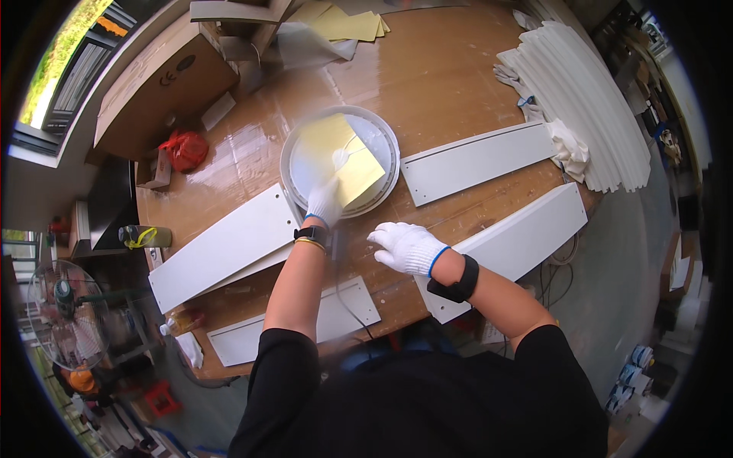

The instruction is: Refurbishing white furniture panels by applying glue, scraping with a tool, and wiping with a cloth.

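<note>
My left hand [324, 203], in a white knit glove and smeared by motion, reaches over a round white rimmed piece [391, 145] on the table. Its fingers are too blurred to read. Beneath or beside them lies a yellow sheet [360, 180], across the round piece, with a small white blur and thin pale lines over it. My right hand [406, 247], gloved too, hovers near the table to the right of my left wrist. Its fingers are loosely bent with the thumb apart, and nothing shows in them.
White panels with small holes lie at left [225, 244], right [477, 164], near right [511, 244] and near left [336, 313] on the brown table [435, 69]. Long white strips [573, 107] are stacked at right. A cardboard box [164, 80] and red bag [185, 149] stand at left.
</note>
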Demonstrator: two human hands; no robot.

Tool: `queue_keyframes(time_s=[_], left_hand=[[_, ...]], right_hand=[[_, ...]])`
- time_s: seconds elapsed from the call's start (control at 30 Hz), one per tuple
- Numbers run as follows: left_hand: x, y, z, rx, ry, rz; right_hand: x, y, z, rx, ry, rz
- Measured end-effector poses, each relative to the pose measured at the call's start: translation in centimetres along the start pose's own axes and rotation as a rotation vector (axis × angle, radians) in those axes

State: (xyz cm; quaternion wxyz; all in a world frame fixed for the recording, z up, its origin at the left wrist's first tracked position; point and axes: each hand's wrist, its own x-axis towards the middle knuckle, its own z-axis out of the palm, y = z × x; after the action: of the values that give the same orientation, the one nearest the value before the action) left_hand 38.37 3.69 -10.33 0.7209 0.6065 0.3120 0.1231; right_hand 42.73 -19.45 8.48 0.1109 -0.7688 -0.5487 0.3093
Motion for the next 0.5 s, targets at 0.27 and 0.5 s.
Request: queue_keyframes(time_s=[0.27, 0.5], left_hand=[[-1.6, 2.0, 0.3, -0.184, 0.105, -0.147], [-11.8, 9.1, 0.9, -0.186, 0.165, -0.16]], right_hand=[[-4.1, -2.9, -1.9, 0.106, -0.047, -0.068], [-8.4, -5.0, -2.6, 0.278, -0.031, -0.224]])
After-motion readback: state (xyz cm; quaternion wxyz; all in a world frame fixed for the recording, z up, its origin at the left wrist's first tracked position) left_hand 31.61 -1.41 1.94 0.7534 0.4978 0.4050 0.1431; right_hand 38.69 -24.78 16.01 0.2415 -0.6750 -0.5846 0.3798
